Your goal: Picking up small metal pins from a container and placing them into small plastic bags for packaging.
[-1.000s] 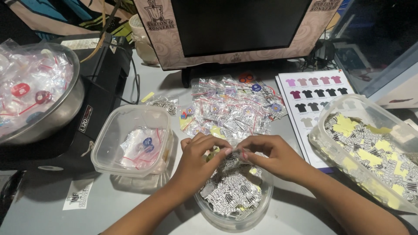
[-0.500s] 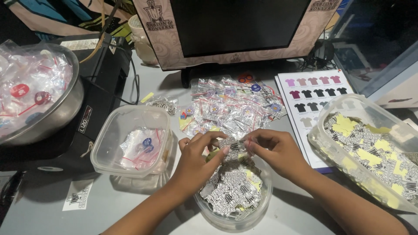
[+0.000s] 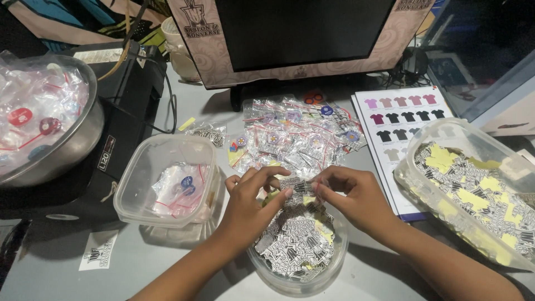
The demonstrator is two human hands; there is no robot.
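1. The left hand (image 3: pixel 248 203) and the right hand (image 3: pixel 356 198) meet over a round clear bowl (image 3: pixel 334 262) at the near edge of the counter (image 3: pixel 56 278). The fingers of both are closed on one small black-and-white sticker (image 3: pixel 297 185), pinched by its two ends just above the bowl.
2. To handle it well, I judge it best to keep the pinch light and at the very edges, with the sticker held over the bowl so that a slip drops it back onto the pile.
3. The bowl is heaped with more black-and-white stickers (image 3: pixel 290 245), a few of them showing yellow backing.
4. At 9 o'clock from the hands stands a square clear tub (image 3: pixel 139 167), nearly empty, with a few small bagged badges (image 3: pixel 181 187) inside.
5. At 10 o'clock, well apart, a metal bowl (image 3: pixel 83 139) is piled with clear bags holding red round pieces.
6. At 3 o'clock a large clear tub (image 3: pixel 423 189) is filled with black-and-white and yellow stickers.
7. At 12 o'clock, loose on the counter, lies a spread of small clear packets (image 3: pixel 295 136) with coloured badges, in front of a dark monitor (image 3: pixel 301 28).
8. At 1 o'clock a printed sheet of shirt colours (image 3: pixel 401 120) lies partly under the large tub.
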